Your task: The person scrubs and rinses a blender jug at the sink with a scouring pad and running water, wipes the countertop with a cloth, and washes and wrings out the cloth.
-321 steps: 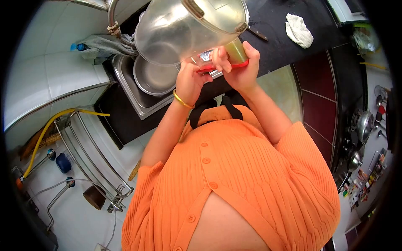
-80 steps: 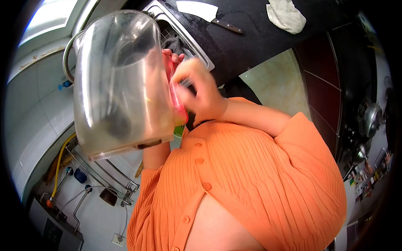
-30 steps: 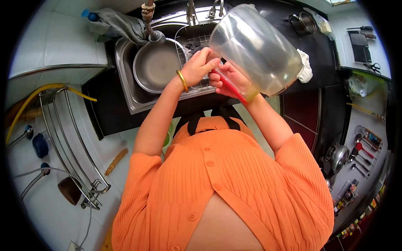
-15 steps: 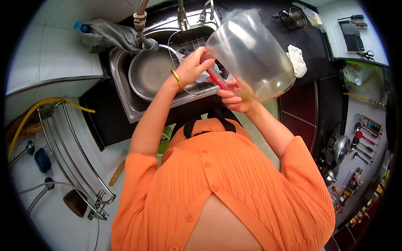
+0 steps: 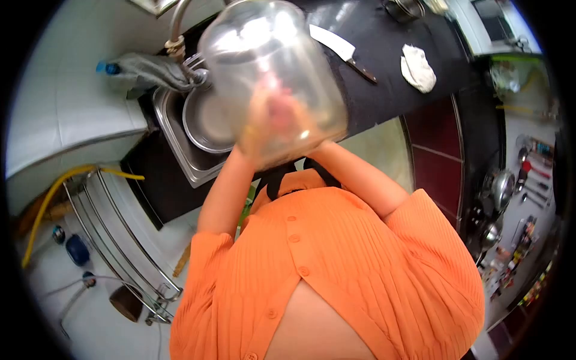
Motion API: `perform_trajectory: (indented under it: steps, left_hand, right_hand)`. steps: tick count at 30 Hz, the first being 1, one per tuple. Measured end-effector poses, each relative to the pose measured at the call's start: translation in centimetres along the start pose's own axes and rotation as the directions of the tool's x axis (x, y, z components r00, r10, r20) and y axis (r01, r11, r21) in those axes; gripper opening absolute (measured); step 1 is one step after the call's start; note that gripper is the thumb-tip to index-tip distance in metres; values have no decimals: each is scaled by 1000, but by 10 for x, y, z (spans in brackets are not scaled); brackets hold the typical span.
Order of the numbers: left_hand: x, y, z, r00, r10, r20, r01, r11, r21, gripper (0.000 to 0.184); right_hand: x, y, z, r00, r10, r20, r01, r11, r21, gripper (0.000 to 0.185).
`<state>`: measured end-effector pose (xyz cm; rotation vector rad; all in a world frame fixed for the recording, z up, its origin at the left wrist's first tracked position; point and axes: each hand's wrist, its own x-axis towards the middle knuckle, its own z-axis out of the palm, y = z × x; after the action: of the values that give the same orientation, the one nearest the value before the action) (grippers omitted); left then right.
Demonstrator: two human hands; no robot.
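A large clear plastic jug [image 5: 324, 90] is raised over the sink and counter, its body between the camera and my hands. My left hand [image 5: 259, 108] and my right hand [image 5: 297, 114] show blurred through the plastic, close together at its far side. Both are closed around the jug's red handle [image 5: 280, 111]; single fingers cannot be made out. Behind the jug's left side, a round metal pan [image 5: 191, 123] sits in the steel sink [image 5: 171, 129]. The rest of the sink is hidden.
A kitchen knife [image 5: 336, 43] and a crumpled white cloth [image 5: 417, 69] lie on the dark counter [image 5: 378, 105]. A metal pot [image 5: 405, 9] stands farther back. Left of the sink are a grey cloth [image 5: 147, 71] and a metal wall rack [image 5: 114, 228].
The jug has swung left and toward the camera, covering both hands and much of the sink. The knife on the counter has come into view. The camera view has shifted slightly.
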<state>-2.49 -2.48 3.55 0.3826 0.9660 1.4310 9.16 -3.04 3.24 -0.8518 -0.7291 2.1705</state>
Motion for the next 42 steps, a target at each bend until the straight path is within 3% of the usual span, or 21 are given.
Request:
perform_trajectory:
  steps: [1,3,4,5,6,7,9,10,13,15,17,21,24,26,29,33,35,37,39,40,42]
  left_hand:
    - [-4,5,4,999,-25,24,24,999,20,36]
    - [-10,10,14,999,-27,-45,17,979,-201,37]
    - [-10,13,17,998,-63,-25,58,982,-182,37]
    - [-9,15,20,997,-68,-23,65,988,-138,37]
    - [-8,16,21,997,-69,-22,66,993,-96,37]
    - [-7,15,18,995,-97,-11,96,992,-80,37]
    - [-9,15,12,980,-90,178,124,975,-186,30]
    - [-9,14,11,978,-113,177,144,975,-170,30]
    - [-9,12,14,919,-124,374,242,927,-287,33]
    - [-19,9,25,928,-83,363,193,941,-279,36]
    - [-23,11,39,953,-42,299,112,969,-222,37]
    - [-18,12,48,979,-70,190,106,976,-189,38]
    - [-10,6,47,976,-109,189,134,983,-126,35]
    - [-6,1,48,941,-56,334,171,930,-325,29]
    - [-4,-4,50,943,-100,319,206,926,-318,27]
    - [-5,-7,55,917,-54,396,161,957,-242,33]
    - [-10,-7,60,928,-68,366,169,953,-251,37]
    - [-15,-12,72,974,-19,227,87,952,-294,41]
    - [-14,-18,67,972,-14,236,94,939,-330,45]
    - [-18,-23,70,988,-14,152,69,931,-359,42]
    - [-23,-31,62,999,-3,52,23,921,-388,39]
  right_hand:
    - [-5,-1,3,996,-72,47,81,962,-260,38]
    - [-14,-1,8,967,-213,140,248,657,-712,42]
    - [-21,-6,25,956,-290,54,282,844,-456,42]
    - [-22,-5,36,938,-343,-50,332,931,-155,41]
    - [-8,19,27,909,-406,-94,367,887,-280,44]
    - [-23,-5,35,956,-285,-74,255,928,-271,45]
    - [-30,-5,37,971,-219,-98,180,936,-303,44]
    - [-35,-9,42,960,-243,-137,198,940,-276,43]
    - [-44,-10,40,941,-306,-146,259,927,-273,43]
    - [-49,-13,36,953,-266,-143,234,950,-209,42]
    - [-48,-16,34,965,-244,-100,247,969,20,40]
    - [-42,-19,32,907,-400,-132,399,916,-34,39]
    - [-51,-29,28,957,-271,-105,263,961,-83,40]
    - [-54,-35,27,932,-350,-91,331,927,-174,39]
    - [-55,-37,18,968,-239,-74,229,966,-121,46]
    - [-61,-41,8,975,-215,-54,210,974,-85,46]
    - [-56,-44,2,985,-171,-4,171,979,112,46]
    - [-53,-46,0,976,-217,5,215,971,107,47]
    - [-52,-47,-3,979,-204,6,202,973,113,45]
    - [-53,-48,-4,981,-196,10,194,974,115,45]
    - [-55,-50,-8,998,-59,19,57,991,121,44]
